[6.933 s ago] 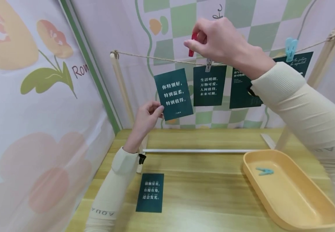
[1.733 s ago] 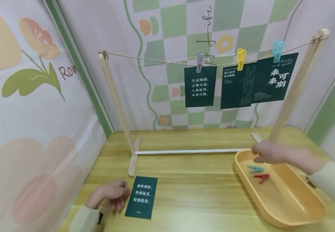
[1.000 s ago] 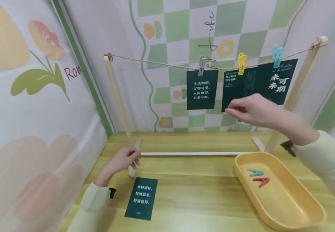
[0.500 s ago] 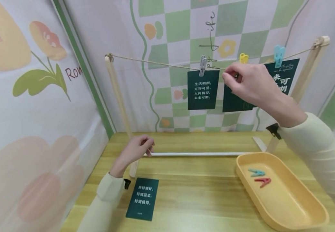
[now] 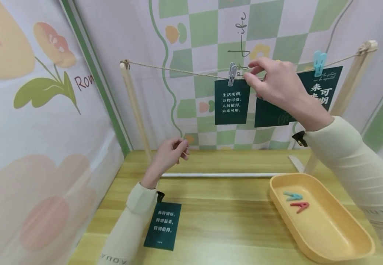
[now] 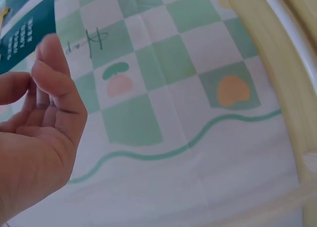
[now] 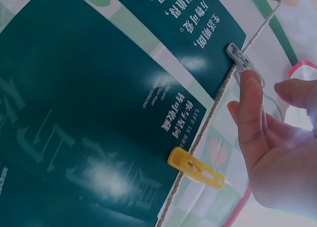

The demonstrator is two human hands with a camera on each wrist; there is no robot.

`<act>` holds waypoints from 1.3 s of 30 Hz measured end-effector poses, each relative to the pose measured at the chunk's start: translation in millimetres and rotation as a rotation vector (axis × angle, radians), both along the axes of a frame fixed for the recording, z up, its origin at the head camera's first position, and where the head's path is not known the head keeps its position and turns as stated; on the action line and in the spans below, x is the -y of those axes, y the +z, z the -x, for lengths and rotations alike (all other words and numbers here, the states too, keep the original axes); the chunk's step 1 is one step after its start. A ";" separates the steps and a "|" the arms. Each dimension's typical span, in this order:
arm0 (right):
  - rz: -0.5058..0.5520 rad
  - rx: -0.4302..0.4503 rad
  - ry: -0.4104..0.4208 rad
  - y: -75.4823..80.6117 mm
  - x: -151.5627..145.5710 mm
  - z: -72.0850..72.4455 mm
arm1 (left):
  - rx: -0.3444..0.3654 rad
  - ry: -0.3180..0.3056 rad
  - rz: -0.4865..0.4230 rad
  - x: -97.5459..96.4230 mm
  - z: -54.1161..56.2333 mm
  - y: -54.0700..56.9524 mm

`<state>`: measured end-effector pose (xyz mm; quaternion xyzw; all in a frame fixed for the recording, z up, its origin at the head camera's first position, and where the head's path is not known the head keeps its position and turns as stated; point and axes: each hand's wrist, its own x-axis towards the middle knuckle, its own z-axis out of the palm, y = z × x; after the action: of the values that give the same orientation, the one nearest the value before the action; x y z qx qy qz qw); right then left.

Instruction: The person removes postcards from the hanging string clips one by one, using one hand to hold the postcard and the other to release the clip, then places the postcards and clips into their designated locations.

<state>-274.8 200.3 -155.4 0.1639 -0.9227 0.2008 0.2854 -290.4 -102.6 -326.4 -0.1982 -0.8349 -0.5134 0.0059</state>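
My right hand (image 5: 279, 82) is raised at the twine (image 5: 181, 73), thumb and fingers apart, just right of a grey clothespin (image 5: 232, 74). That clothespin fixes a dark green card (image 5: 231, 116) with white writing to the twine. In the right wrist view the fingertips are close to the grey clothespin; whether they touch it I cannot tell. A yellow clothespin (image 7: 195, 168) grips the middle card (image 7: 99, 88). My left hand (image 5: 169, 154), fingers loosely bent around nothing, hovers lower left of the hanging card. Another green card (image 5: 162, 228) lies on the table below my left sleeve.
A blue clothespin (image 5: 319, 63) fixes the rightmost card (image 5: 327, 82). Wooden posts (image 5: 135, 110) carry the twine, joined low by a white rod (image 5: 218, 175). At right, a yellow tray (image 5: 337, 232) contains blue (image 5: 292, 196) and red (image 5: 299, 207) clothespins.
The card once in my left hand now lies on the table; the red clothespin from my right hand is in the tray. Lately both hands rose, the right moving left toward the grey clothespin.
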 end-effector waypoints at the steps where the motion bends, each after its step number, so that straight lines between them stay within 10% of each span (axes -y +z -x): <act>1: 0.008 0.016 0.003 1.0 1.4 1.6 | -0.012 0.002 -0.010 -3.1 1.0 1.2; 22: 0.155 0.180 0.052 17.5 19.1 27.2 | -0.170 0.103 -0.144 -68.3 25.8 27.3; 39: 0.216 0.205 0.137 12.8 16.6 34.5 | -0.147 0.177 -0.215 -98.5 37.3 34.9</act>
<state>-309.4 183.7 -142.6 0.1736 -0.9067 0.3334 0.1915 -327.7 -4.1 -291.5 -0.1588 -0.7866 -0.5815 0.1333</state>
